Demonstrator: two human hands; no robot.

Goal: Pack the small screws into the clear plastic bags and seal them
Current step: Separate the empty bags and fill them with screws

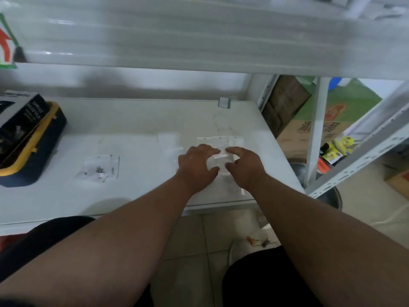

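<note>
My left hand and my right hand meet over the right part of the white table. Between them they pinch a small clear plastic bag with a red seal strip, fingers curled at its two sides. Under and behind the hands lies a flat pile of clear bags. Another clear bag lies just left of that pile. Further left, a few clear bags with small dark screws inside rest on the table. The view is blurred, so I cannot tell whether the held bag has screws in it.
A dark blue and yellow case with a black box on it sits at the table's left end. A white shelf hangs overhead. Metal rack posts, cartons and a metal pot stand right of the table edge.
</note>
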